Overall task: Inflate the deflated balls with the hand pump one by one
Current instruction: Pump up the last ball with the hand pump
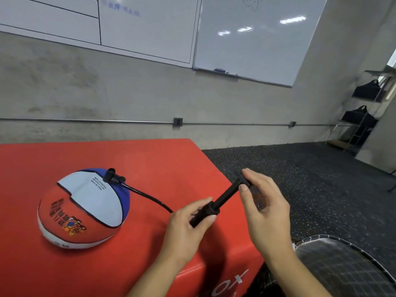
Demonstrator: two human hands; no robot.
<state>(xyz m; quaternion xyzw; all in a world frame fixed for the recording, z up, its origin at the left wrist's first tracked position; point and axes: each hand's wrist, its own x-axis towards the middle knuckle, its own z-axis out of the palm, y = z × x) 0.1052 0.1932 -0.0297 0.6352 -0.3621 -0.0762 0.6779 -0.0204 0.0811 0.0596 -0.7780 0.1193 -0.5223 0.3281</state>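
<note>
Gripping the black pump [206, 212] barrel in the left hand [188, 227] near the red mat's [150, 159] right edge; pinching its T-handle with the right hand [264, 207]. Trailing a hose [150, 197] to the half-flat ball [83, 207] lying toward the mat's left. Backing onto a concrete wall [107, 93], whiteboards [246, 33], speckled flooring [310, 179].

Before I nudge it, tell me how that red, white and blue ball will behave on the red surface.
The ball looks sunken on top, so it probably gives under a push and sits rather than rolls. The hose plugged into it would likely tug it back, since the left hand grips the pump.
</note>
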